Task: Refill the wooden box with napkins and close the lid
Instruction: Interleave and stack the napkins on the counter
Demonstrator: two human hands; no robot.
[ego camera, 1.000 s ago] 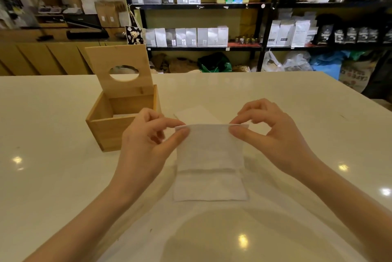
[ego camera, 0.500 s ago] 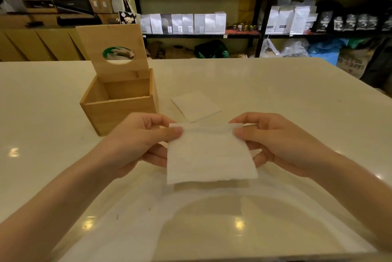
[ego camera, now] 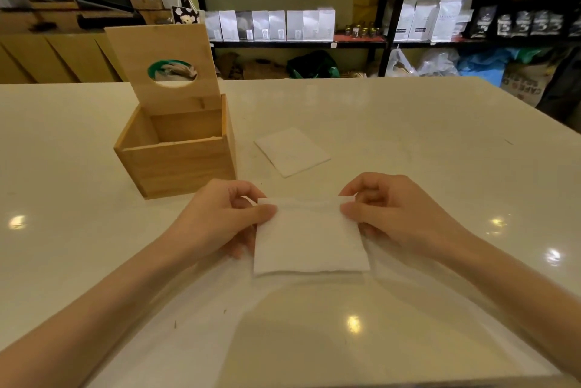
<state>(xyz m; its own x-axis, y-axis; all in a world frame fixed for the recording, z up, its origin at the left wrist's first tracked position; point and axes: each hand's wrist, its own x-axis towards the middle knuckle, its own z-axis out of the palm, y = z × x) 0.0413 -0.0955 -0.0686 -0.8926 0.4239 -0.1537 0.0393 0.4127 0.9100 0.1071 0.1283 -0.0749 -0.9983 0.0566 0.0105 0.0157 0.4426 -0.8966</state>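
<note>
A folded white napkin (ego camera: 309, 240) is pinched at its two top corners, my left hand (ego camera: 220, 217) on the left corner and my right hand (ego camera: 393, 214) on the right. It hangs just above the table in front of me. The wooden box (ego camera: 176, 164) stands to the upper left of my left hand, its lid (ego camera: 163, 51) with a round hole tilted up and open. Inside the box I see only a pale edge low down. A second folded napkin (ego camera: 292, 151) lies flat on the table to the right of the box.
The pale glossy table (ego camera: 440, 136) stretches wide on all sides, with its right edge at the far right. Black shelves (ego camera: 298, 43) with bags and boxes stand behind the table, and wooden cabinets are at the back left.
The napkin has been folded from a long hanging strip into a shorter square, and both hands have lowered it and drawn it nearer to me. The view has tilted down.
</note>
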